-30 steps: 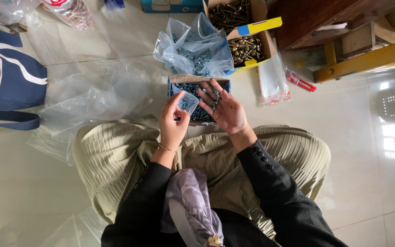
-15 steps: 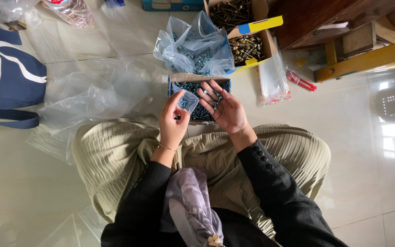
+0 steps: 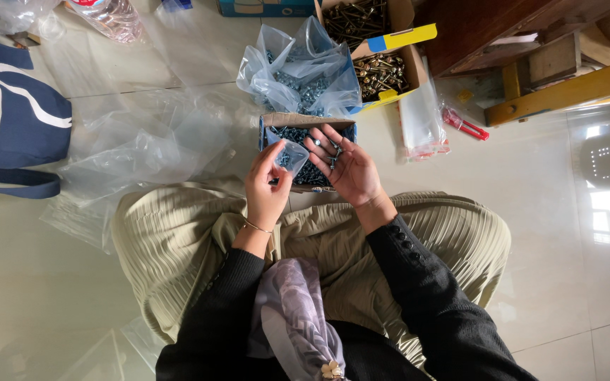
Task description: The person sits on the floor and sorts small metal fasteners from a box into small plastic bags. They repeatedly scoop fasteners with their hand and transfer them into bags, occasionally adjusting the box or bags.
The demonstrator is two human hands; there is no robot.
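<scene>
The small clear bag is pinched open by the left hand, just over the screw box; right of it, loose screws are cupped in the right hand. The bag's mouth is best kept wide beneath the palm. Little has changed since the earlier frame.

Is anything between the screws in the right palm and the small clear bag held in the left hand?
Nothing visible. The right hand lies palm up with a few screws on it, right beside the small clear bag pinched in the left hand. Only a narrow open gap above the screw box separates them.
</scene>
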